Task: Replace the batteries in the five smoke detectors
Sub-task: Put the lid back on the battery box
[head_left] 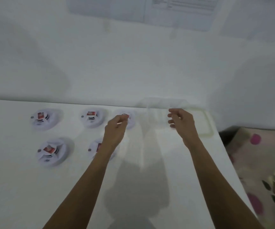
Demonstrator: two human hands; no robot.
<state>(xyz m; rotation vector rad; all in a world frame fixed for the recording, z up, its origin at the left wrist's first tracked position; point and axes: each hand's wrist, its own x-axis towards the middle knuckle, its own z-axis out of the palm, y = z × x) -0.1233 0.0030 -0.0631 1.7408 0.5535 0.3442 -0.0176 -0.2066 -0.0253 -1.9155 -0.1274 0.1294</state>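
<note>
Smoke detectors: five, white, round, on the white table; three in the far row, two nearer.
Far row: left, middle, right, partly behind the left hand.
Near row: left; right, under the left forearm.
Batteries: red-white, one showing in each; axis blurred.
Left hand: fingertips pinched at the far-right detector's battery.
Right hand: fingers loosely curled, apart, over a clear tray; contents unclear.

Reaching both bare arms forward, left hand pinching fingertips together, right hand hovering with fingers loosely curled.
</note>
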